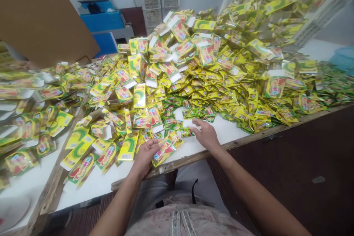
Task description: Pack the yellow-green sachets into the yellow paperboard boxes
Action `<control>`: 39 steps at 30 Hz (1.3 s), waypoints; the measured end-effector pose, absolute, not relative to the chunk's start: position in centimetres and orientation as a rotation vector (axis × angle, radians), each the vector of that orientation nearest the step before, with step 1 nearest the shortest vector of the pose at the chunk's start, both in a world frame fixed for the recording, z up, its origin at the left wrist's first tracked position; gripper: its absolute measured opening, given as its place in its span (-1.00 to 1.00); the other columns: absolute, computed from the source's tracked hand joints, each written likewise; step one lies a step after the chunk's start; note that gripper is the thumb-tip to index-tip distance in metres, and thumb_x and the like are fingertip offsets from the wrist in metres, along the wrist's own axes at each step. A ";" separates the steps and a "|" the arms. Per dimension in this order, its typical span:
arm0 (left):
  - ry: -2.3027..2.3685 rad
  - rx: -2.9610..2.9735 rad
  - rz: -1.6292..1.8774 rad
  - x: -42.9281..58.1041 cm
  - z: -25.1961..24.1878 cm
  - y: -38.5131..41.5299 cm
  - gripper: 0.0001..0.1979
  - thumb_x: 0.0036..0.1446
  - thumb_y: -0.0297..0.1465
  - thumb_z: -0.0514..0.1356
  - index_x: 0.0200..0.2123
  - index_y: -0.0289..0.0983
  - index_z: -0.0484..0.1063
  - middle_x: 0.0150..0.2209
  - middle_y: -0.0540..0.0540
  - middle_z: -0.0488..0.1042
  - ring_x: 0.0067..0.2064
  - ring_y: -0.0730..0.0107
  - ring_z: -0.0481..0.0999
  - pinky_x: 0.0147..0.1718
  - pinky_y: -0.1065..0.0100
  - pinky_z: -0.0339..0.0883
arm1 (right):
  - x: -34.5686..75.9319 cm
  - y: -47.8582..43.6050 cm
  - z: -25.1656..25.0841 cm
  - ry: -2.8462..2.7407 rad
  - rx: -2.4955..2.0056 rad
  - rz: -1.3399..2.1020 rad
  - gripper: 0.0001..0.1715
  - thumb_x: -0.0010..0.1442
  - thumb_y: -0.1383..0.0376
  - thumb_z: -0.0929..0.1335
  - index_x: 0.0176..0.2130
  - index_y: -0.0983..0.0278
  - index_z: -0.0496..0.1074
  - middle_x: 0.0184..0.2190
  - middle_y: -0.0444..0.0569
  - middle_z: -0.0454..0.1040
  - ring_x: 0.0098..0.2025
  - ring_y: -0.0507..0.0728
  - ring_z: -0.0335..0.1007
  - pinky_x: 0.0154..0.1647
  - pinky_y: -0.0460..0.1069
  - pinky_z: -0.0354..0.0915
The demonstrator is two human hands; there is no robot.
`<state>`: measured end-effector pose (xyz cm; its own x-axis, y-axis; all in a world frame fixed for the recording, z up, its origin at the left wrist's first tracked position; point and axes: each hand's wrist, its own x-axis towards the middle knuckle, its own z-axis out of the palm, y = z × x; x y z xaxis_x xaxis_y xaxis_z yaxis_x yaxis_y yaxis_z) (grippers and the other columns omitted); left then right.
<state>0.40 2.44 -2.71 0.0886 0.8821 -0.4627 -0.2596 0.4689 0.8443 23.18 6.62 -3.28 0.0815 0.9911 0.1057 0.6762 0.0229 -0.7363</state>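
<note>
My left hand (148, 155) grips a small yellow-green printed carton (164, 152) at the table's front edge. At the carton's upper right end is a yellow sachet (175, 139); I cannot tell how far inside it sits. My right hand (205, 135) is apart from the carton, fingers spread and curved over the white tabletop (227, 129). Close to its fingertips lie green sachets (187, 132), and nothing shows in its grasp. Beyond both hands rises a big heap of yellow sachets (221, 92), with open cartons (177, 29) on top.
A white crate (306, 31) tipped on its side at the back right spills cartons. Wooden strips (59, 177) edge the table and divide it on the left, where more cartons (22, 162) lie. A brown board (47, 18) stands at the back left, near blue boxes (103, 21).
</note>
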 end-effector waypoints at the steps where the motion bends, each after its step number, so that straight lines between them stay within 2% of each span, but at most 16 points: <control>1: 1.189 0.644 0.965 0.5 -2.7 2.5 -0.59 -0.37 -0.29 0.45 -0.38 -0.34 0.49 -0.50 -0.06 0.55 -0.52 0.45 0.48 -0.49 0.45 0.31 | 23.3 7.0 -3.6 -1.750 -1.755 0.549 -0.62 0.02 0.32 0.39 -0.10 0.28 0.41 -0.13 0.08 0.49 -0.10 0.22 0.35 -0.06 0.08 0.24; 4: 1.207 0.612 1.008 0.6 -2.4 2.7 -0.59 -0.38 -0.30 0.45 -0.40 -0.34 0.49 -0.50 -0.05 0.56 -0.51 0.45 0.48 -0.48 0.45 0.31 | 23.2 7.4 -4.3 -1.992 -1.816 0.515 -0.50 -0.06 0.39 0.44 -0.06 0.30 0.40 -0.11 0.13 0.47 -0.07 0.26 0.30 -0.08 0.08 0.22; 8: 1.240 0.679 1.045 0.2 -2.3 2.6 -0.61 -0.36 -0.28 0.44 -0.41 -0.33 0.49 -0.52 -0.03 0.56 -0.50 0.43 0.49 -0.45 0.44 0.32 | 23.0 7.0 -4.4 -1.916 -1.868 0.626 -0.79 -0.01 0.34 0.40 -0.27 0.28 0.45 -0.33 0.03 0.46 -0.24 0.19 0.33 -0.23 0.01 0.20; 10: 1.271 0.746 1.062 -0.1 -2.6 2.6 -0.64 -0.32 -0.27 0.43 -0.42 -0.33 0.49 -0.54 -0.01 0.55 -0.51 0.47 0.47 -0.46 0.47 0.30 | 23.0 6.5 -4.0 -1.766 -1.766 0.801 -0.87 0.05 0.26 0.35 -0.34 0.27 0.42 -0.42 -0.06 0.42 -0.36 0.12 0.30 -0.32 -0.03 0.18; 13: 1.288 0.811 1.068 -0.5 -2.9 2.5 -0.64 -0.29 -0.27 0.42 -0.40 -0.34 0.49 -0.52 -0.02 0.55 -0.50 0.49 0.47 -0.47 0.49 0.29 | 22.5 5.8 -3.0 -1.544 -1.479 1.170 -0.75 0.07 0.13 0.33 -0.35 0.27 0.38 -0.51 -0.15 0.36 -0.46 0.05 0.24 -0.42 -0.07 0.15; 17: 1.202 0.787 1.037 -0.7 -2.6 2.3 -0.63 -0.26 -0.29 0.42 -0.34 -0.33 0.49 -0.42 -0.06 0.59 -0.43 0.45 0.52 -0.38 0.45 0.35 | 21.3 5.6 -1.9 -1.452 -1.204 1.502 -0.64 -0.10 0.10 0.43 -0.37 0.28 0.34 -0.57 -0.20 0.33 -0.50 0.01 0.22 -0.47 -0.09 0.13; 20: 1.144 0.774 1.007 -0.7 -2.1 2.1 -0.65 -0.25 -0.32 0.42 -0.32 -0.31 0.50 -0.41 -0.06 0.60 -0.41 0.44 0.53 -0.36 0.46 0.36 | 20.7 6.1 -1.6 -1.511 -1.261 1.438 -0.61 -0.19 0.16 0.47 -0.37 0.27 0.34 -0.64 -0.28 0.21 -0.56 -0.02 0.12 -0.53 -0.11 0.05; 24: 1.117 0.763 0.979 -0.6 -1.9 2.0 -0.65 -0.28 -0.33 0.43 -0.35 -0.33 0.51 -0.44 -0.06 0.59 -0.42 0.42 0.54 -0.36 0.44 0.38 | 20.1 6.4 -1.3 -1.679 -1.257 1.363 -0.69 -0.19 0.19 0.47 -0.42 0.28 0.39 -0.67 -0.29 0.13 -0.57 -0.04 0.03 -0.56 -0.11 -0.02; 27: 1.127 0.759 0.991 -0.2 -2.0 2.0 -0.63 -0.29 -0.34 0.44 -0.33 -0.32 0.51 -0.40 -0.06 0.60 -0.38 0.39 0.55 -0.31 0.41 0.39 | 19.3 6.0 -1.4 -1.649 -1.259 1.354 -0.69 -0.19 0.23 0.46 -0.39 0.28 0.40 -0.63 -0.27 0.18 -0.54 -0.04 0.06 -0.54 -0.12 0.02; 31: 1.144 0.722 1.043 0.1 -2.2 1.9 -0.60 -0.31 -0.35 0.44 -0.30 -0.29 0.51 -0.34 -0.06 0.60 -0.34 0.38 0.56 -0.27 0.39 0.40 | 18.6 5.3 -1.5 -1.439 -1.312 1.286 -0.59 -0.20 0.18 0.47 -0.31 0.28 0.39 -0.52 -0.22 0.28 -0.49 -0.02 0.16 -0.44 -0.09 0.16; 36: 1.165 0.694 1.063 0.2 -1.9 1.8 -0.59 -0.36 -0.36 0.46 -0.33 -0.30 0.52 -0.37 -0.06 0.60 -0.38 0.37 0.56 -0.31 0.38 0.42 | 18.2 4.3 -1.2 -1.526 -1.373 1.124 -0.75 -0.10 0.15 0.43 -0.53 0.27 0.37 -0.60 -0.20 0.29 -0.51 0.01 0.18 -0.45 -0.08 0.15; 39: 1.197 0.691 1.059 0.2 -1.8 1.8 -0.60 -0.38 -0.37 0.46 -0.35 -0.31 0.52 -0.41 -0.06 0.60 -0.41 0.37 0.55 -0.34 0.38 0.43 | 17.9 3.9 -1.1 -1.617 -1.344 1.159 -0.83 -0.06 0.20 0.40 -0.51 0.26 0.43 -0.58 -0.18 0.38 -0.49 0.03 0.26 -0.43 -0.08 0.17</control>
<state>0.17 1.79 -1.82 0.0150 0.9185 -0.3951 -0.2800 0.3832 0.8802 17.89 3.93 -1.07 -0.1932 0.9810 -0.0152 0.3295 0.0503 -0.9428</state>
